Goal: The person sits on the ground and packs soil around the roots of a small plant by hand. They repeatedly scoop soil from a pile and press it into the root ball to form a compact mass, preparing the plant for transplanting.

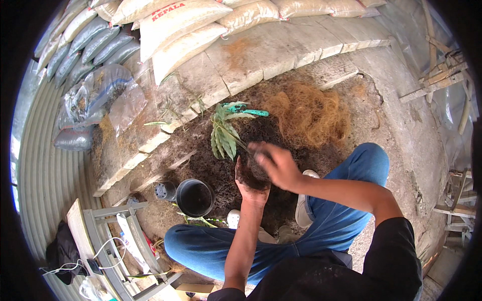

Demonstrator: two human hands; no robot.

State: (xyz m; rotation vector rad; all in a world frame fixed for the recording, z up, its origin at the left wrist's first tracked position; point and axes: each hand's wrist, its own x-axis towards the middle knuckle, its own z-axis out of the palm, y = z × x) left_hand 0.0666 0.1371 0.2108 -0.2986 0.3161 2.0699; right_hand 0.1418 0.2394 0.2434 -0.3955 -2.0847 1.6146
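A plant with long, tooth-edged, grey-green leaves point(224, 134) leans to the left, its stem running down to a dark ball of soil and roots point(254, 176). My left hand point(251, 188), smeared with soil, cups that root ball from below. Over its upper right side curls my right hand point(277, 165), fingers bent against the soil near the stem base; the fingertips are partly hidden. Beneath both hands lies a heap of loose dark soil point(213, 168). A teal-handled tool point(256, 112) rests just beyond the leaves, its far end partly covered by them.
Brown coconut fibre point(311, 115) is piled at the far right of the soil. A black pot point(196, 197) and a smaller grey pot point(164, 191) stand at the left. Filled sacks point(181, 30) line the concrete ledge point(266, 52). A wooden stool-like frame point(108, 241) is at lower left.
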